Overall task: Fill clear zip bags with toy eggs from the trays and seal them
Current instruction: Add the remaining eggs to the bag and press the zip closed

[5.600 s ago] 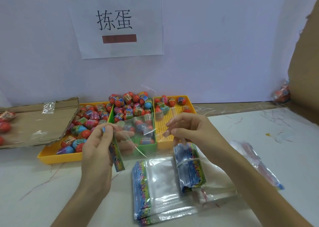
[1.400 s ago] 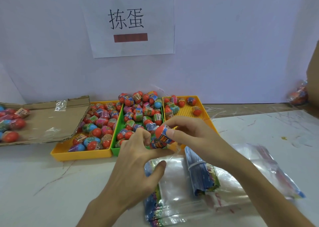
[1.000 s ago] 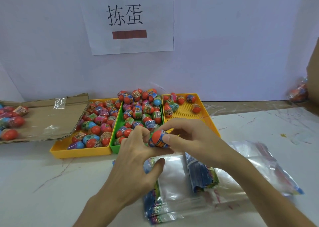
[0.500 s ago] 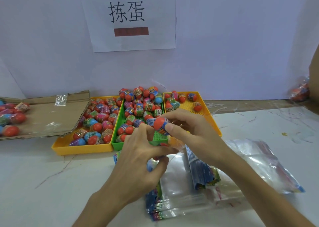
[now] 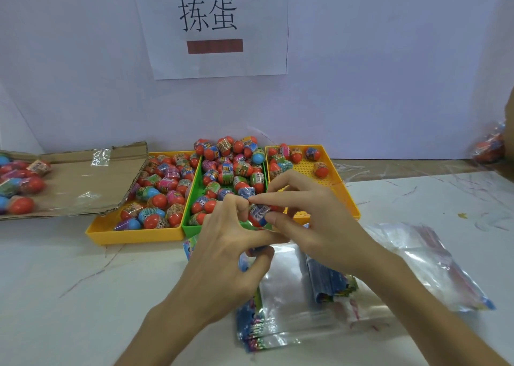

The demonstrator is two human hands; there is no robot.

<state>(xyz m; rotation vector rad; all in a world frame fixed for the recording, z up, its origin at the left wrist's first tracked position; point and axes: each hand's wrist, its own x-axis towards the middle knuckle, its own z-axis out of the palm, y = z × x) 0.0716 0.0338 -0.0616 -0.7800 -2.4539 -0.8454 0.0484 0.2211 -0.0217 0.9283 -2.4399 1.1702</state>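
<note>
Since the frame half a second back, the person's right hand (image 5: 314, 221) has brought the small red-capped plastic toy egg in its blue printed wrapper (image 5: 260, 212) a bit lower, so it now sits tucked between both sets of fingers, just in front of the green plastic tray (image 5: 192, 226). Thumb and forefinger pinch that egg by its sides. The left hand (image 5: 225, 257) is curled up right against it and looks to be holding open the thin clear zip bag with the printed edge strip (image 5: 190, 248). Most of the bag is hidden under the hand, so whether the egg is past the mouth yet is anyone's guess.

Handling-wise, the egg looks light, hard and a bit slick in its film, so a pinch across the widest part seems safest. The bag is floppy and will collapse unless held by the zip lip.

Further out, the green tray is piled with eggs. Of the two yellow plastic trays either side, the left one (image 5: 133, 236) is fairly full and the right one (image 5: 345, 193) nearly empty. A stack of flat empty bags (image 5: 281, 310) lies under the wrists on the white table (image 5: 69, 296), and a brown cardboard sheet (image 5: 83, 182) off to the left carries filled bags.
</note>
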